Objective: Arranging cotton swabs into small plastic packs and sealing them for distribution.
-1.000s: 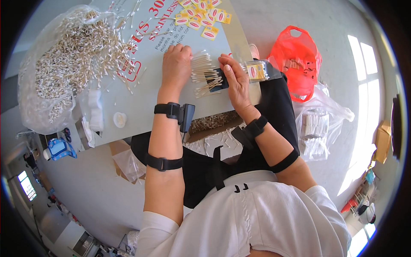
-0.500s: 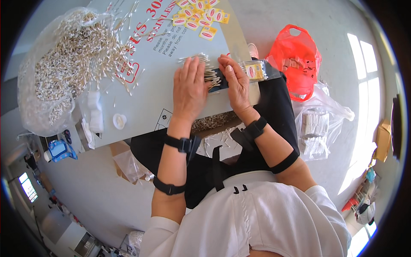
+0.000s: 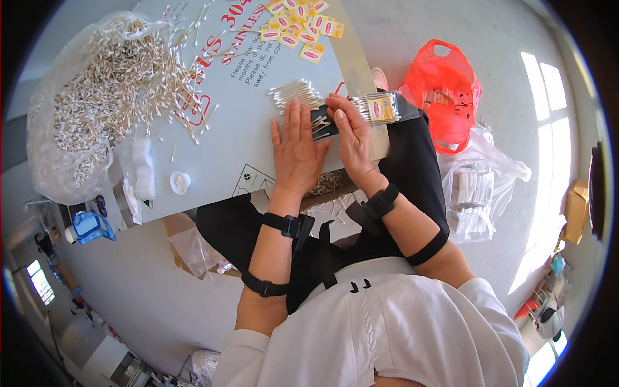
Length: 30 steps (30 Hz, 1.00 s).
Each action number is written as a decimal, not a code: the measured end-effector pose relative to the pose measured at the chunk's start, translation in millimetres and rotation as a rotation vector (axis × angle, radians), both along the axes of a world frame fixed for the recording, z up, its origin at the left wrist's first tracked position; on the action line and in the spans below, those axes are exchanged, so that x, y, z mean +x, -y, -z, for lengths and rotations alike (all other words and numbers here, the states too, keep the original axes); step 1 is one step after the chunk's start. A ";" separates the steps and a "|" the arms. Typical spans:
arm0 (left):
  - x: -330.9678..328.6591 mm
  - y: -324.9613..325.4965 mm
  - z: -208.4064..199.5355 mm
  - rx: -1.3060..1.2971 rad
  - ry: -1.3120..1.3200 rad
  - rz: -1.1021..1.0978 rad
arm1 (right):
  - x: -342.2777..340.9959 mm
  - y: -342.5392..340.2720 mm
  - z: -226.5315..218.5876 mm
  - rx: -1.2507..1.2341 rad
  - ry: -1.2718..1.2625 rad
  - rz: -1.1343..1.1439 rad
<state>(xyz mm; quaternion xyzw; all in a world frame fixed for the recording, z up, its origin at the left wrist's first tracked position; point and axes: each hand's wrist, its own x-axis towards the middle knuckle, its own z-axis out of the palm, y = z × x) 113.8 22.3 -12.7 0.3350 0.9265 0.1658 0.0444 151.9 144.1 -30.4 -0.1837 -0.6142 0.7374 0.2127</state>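
My left hand point(image 3: 298, 155) lies palm down with fingers stretched out at the near edge of a row of white cotton swabs point(image 3: 294, 95). A few more swabs point(image 3: 320, 122) lie on a dark flat strip point(image 3: 327, 113) between my hands. My right hand point(image 3: 353, 138) rests on its side, loosely cupped, thumb apart from the fingers; nothing shows in its grasp. Just beyond its fingers lies a clear plastic pack point(image 3: 380, 108) of swabs with a yellow card in it, by the table's right edge. What lies under my left fingers is hidden.
A big clear bag point(image 3: 48, 145) spills loose swabs at the left of the table point(image 3: 219, 151). Yellow cards point(image 3: 311, 53) are scattered at the far side. White round containers point(image 3: 180, 182) stand near the front. A red bag point(image 3: 445, 90) and a clear bag of packs point(image 3: 474, 187) sit at right.
My left hand has moved slightly right and nearer to me, uncovering the row of swabs. Fewer swabs show on the dark strip. My right hand has shifted a little.
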 end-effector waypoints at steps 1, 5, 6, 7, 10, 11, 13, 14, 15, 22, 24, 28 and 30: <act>-0.3 2.3 0.5 0.140 -0.039 -0.046 | -1.9 -1.7 0.5 0.053 -0.012 0.028; -14.7 12.5 3.0 0.333 -0.157 -0.177 | -11.2 -11.3 -8.6 0.262 0.008 0.022; -20.2 12.0 1.2 0.331 -0.157 -0.177 | -13.9 -15.1 -10.7 0.449 0.074 -0.039; -26.1 11.0 -0.4 0.320 -0.185 -0.196 | -17.1 -17.7 -11.4 0.635 0.140 -0.100; -39.0 8.6 -1.6 0.298 -0.184 -0.198 | -29.7 -21.0 -9.1 0.930 0.149 -0.146; -41.7 7.6 -1.3 0.288 -0.155 -0.184 | -33.3 -21.6 -8.2 0.930 0.149 -0.145; -45.2 7.1 3.4 0.299 -0.181 -0.194 | -40.1 -21.3 -5.8 1.041 0.249 -0.214; -46.2 7.4 5.4 0.311 -0.205 -0.203 | -42.1 -22.1 -5.1 1.041 0.248 -0.214; -46.5 7.0 6.2 0.311 -0.204 -0.203 | -43.1 -23.6 -4.7 1.061 0.269 -0.244; -48.8 5.1 6.8 0.355 -0.170 -0.230 | -47.8 -28.4 -6.4 0.933 0.218 -0.205; -52.7 3.7 4.9 0.421 -0.208 -0.241 | -48.4 -28.1 -13.3 0.818 0.214 -0.119; -72.7 -3.3 1.1 0.359 -0.146 -0.221 | -67.1 -33.1 -18.7 0.879 0.371 -0.012; -77.9 -6.1 3.1 0.340 -0.146 -0.241 | -78.4 -36.9 -23.6 0.957 0.484 -0.092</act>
